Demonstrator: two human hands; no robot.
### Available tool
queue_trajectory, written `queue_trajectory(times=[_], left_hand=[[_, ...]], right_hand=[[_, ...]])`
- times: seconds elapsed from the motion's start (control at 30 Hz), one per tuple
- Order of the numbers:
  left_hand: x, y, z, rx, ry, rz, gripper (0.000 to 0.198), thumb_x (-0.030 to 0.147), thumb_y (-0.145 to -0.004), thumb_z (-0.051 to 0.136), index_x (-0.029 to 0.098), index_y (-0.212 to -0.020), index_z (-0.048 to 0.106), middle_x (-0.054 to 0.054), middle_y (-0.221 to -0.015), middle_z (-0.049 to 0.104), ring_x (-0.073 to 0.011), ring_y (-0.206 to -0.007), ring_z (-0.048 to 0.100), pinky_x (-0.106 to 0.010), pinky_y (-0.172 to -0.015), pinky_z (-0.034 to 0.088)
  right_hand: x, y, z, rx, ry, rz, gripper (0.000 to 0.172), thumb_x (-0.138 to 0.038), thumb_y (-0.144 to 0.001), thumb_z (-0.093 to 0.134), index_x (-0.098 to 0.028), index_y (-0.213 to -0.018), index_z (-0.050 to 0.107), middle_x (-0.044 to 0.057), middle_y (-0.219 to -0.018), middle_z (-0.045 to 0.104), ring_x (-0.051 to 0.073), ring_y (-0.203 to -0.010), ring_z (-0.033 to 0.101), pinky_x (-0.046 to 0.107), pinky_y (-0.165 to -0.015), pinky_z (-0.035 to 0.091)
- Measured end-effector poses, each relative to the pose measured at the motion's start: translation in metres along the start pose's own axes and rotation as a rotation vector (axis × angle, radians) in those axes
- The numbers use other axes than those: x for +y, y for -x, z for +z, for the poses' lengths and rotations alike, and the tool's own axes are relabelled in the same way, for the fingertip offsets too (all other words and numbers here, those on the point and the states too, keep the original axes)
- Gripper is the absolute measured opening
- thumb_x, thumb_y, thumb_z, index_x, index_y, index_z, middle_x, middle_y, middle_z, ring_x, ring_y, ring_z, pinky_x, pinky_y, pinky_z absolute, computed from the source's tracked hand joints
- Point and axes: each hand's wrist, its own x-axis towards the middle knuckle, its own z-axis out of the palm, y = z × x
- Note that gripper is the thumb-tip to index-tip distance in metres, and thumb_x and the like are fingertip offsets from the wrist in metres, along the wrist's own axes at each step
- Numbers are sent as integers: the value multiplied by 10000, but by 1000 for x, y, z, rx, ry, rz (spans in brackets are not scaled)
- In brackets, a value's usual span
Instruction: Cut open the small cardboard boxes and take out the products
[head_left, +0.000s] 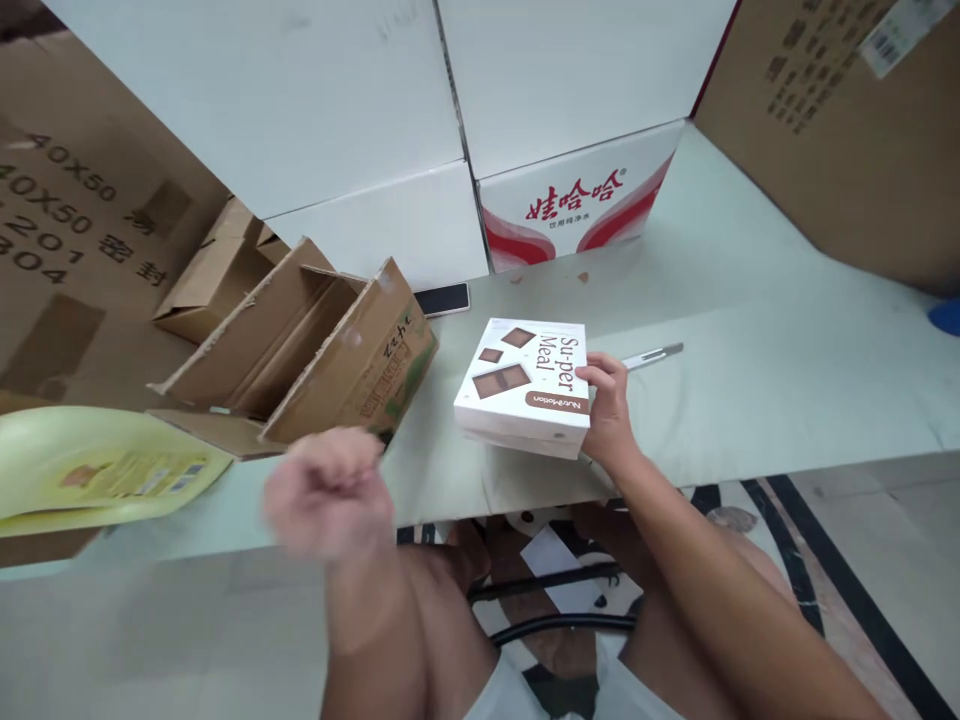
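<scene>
A white flat box (pixel 517 385) printed "Su-per Meal" with brown squares lies on the pale table (pixel 750 330) near its front edge. My right hand (pixel 609 405) grips the box's right side, thumb on top, fingers under or behind it. My left hand (pixel 330 490) hovers in the air above the table's front edge, left of the box and in front of a cardboard box; it is smeared by motion, with the fingers curled in and nothing visible in them.
An open, flattened brown carton (pixel 315 340) lies at the left. A yellow-green pouch (pixel 97 465) sits at the far left. A phone (pixel 442 298) and a white-red carton (pixel 577 205) stand behind. A silver pen-like tool (pixel 652 355) lies right of the box. Large cartons surround the table.
</scene>
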Motion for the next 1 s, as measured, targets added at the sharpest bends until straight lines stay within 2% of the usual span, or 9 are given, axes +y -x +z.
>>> queue_trajectory(times=[0.03,0.13,0.2,0.27,0.47,0.57,0.77,0.87,1.0], left_hand=[[-13,4,7,-91,-51,-76,525,486,-760,717,199,-482,376,44,-445,337,-87,-428,322,-241,-445,289],[-51,10,20,-326,-185,-584,466,655,-760,720,191,-730,692,-25,-663,664,-153,-601,586,-257,-534,432],[-70,9,20,-417,-184,-850,523,675,-749,745,194,-952,757,-63,-871,780,-223,-812,700,-293,-662,517],[-83,6,16,-469,-149,-944,567,622,-726,802,186,-1087,758,-86,-1035,807,-276,-984,724,-323,-765,547],[-97,1,15,-405,-61,-682,761,442,-626,929,223,-1307,669,-82,-1244,765,-298,-1136,712,-331,-855,560],[-103,8,15,-481,-54,-641,822,435,-636,939,240,-1370,625,-100,-1307,730,-322,-1204,685,-370,-932,554],[-116,-5,21,-508,-140,-522,827,480,-641,934,221,-1357,610,-141,-1356,685,-359,-1311,617,-486,-1109,480],[-103,-38,40,-481,-95,-331,812,481,-604,954,230,-1295,609,-151,-1384,666,-356,-1355,587,-476,-1125,479],[-67,-93,73,-565,0,-71,706,494,-675,922,231,-1246,601,-139,-1419,635,-359,-1430,528,-487,-1171,451]], right_hand=[[1,-1,-3,7,27,-19,603,-269,-822,761,-407,-1328,462,62,-1330,480,263,-1174,605,485,-950,568],[2,-1,-10,16,71,-51,526,-262,-850,736,-419,-1293,499,48,-1342,545,249,-1059,659,486,-914,568],[2,-1,-13,-11,83,-15,426,-287,-878,714,-418,-1249,551,34,-1349,605,267,-1065,683,529,-961,549],[2,-1,-15,-75,44,109,338,-327,-934,636,-413,-1256,583,31,-1338,658,291,-1130,691,575,-1034,517],[9,-3,-18,-258,-489,744,523,-583,-957,493,-343,-1421,501,95,-1413,647,283,-1172,714,550,-1044,562],[3,2,-22,-404,-636,862,674,-647,-845,657,-306,-1402,489,109,-1368,677,310,-1213,699,558,-1080,540],[1,-9,-10,-358,-625,864,709,-560,-738,811,-269,-1311,513,114,-1313,715,306,-1206,704,571,-1116,500],[6,-54,4,-378,-710,698,762,-577,-666,859,-277,-1275,512,97,-1296,726,289,-1132,736,558,-1062,540],[-7,-135,10,-369,-749,422,727,-597,-710,838,-320,-1293,505,59,-1330,706,259,-1145,724,521,-1014,579]])
